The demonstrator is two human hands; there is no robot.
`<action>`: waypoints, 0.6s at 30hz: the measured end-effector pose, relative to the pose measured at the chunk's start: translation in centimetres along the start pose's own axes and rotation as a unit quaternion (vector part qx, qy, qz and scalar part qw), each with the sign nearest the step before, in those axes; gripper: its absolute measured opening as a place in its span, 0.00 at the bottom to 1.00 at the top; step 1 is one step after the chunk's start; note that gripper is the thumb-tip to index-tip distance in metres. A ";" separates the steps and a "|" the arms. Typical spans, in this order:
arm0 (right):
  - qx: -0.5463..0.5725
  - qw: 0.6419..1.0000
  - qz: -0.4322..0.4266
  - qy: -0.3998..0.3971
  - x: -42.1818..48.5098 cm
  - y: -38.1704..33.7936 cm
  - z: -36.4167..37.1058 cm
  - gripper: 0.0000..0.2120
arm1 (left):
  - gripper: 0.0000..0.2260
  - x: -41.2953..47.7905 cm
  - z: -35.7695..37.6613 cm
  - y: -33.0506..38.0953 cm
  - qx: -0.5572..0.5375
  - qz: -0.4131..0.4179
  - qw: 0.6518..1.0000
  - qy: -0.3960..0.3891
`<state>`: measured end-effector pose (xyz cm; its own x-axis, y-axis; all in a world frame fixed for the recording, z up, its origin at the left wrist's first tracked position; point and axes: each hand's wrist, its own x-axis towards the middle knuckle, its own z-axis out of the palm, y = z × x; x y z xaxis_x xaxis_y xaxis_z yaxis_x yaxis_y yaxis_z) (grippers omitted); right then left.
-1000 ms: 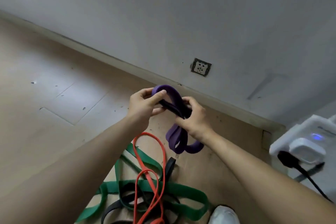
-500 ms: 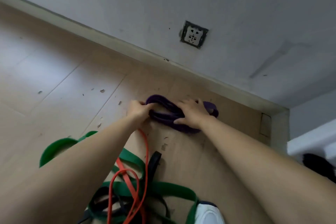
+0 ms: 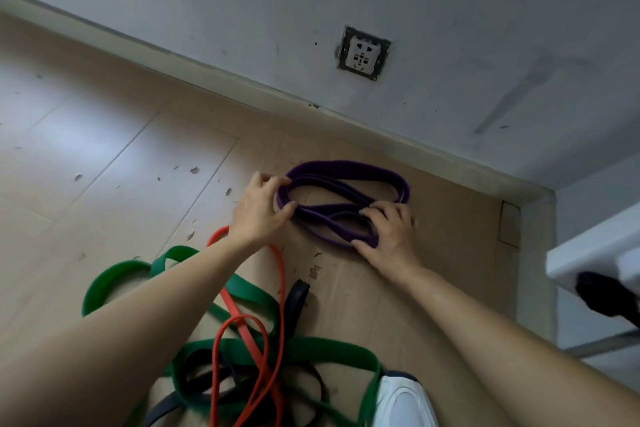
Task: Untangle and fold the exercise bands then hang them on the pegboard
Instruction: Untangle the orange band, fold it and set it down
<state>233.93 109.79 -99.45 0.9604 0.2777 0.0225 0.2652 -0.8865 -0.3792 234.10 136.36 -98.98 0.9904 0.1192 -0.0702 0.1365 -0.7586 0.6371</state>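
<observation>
purple band (image 3: pixel 346 198) lies coiled flat on floor (image 3: pixel 104 149), center frame, long axis running left-right btwn both hands; left hand (image 3: pixel 261 210) pinches its left loop end, right hand (image 3: pixel 389 236) fingers pressed on lower-right coils; other bands tangled at bottom, pegboard not in view

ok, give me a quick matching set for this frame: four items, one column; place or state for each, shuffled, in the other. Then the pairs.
Items:
1. purple band
2. green band
3. wall socket
4. white shoe

Places/states:
A. set in the grey wall above the skirting
B. at the bottom edge of the view, by the green loop
C. coiled on the floor, left hand and right hand on it
D. in the tangled pile with the orange band

Pairs: 1-C, 2-D, 3-A, 4-B
</observation>
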 end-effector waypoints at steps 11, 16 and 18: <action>0.109 0.991 -0.050 0.054 -4.3 -1.8 0.0 0.14 | 0.15 -6.4 -2.7 -2.2 -0.054 0.042 0.996 -0.052; 0.127 0.988 -0.083 0.041 -6.8 -5.0 1.7 0.11 | 0.12 -12.4 -4.3 -4.8 0.067 -0.001 0.995 -0.069; 0.155 0.985 -0.076 -0.019 -7.3 -5.9 1.5 0.14 | 0.20 -13.7 -4.4 -5.3 0.105 -0.032 0.989 -0.095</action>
<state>225.23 113.58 -98.75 0.9063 0.4170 0.0693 0.3616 -0.6798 -0.6381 219.67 141.59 -98.01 0.9633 0.0639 -0.2605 0.1809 -0.8719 0.4550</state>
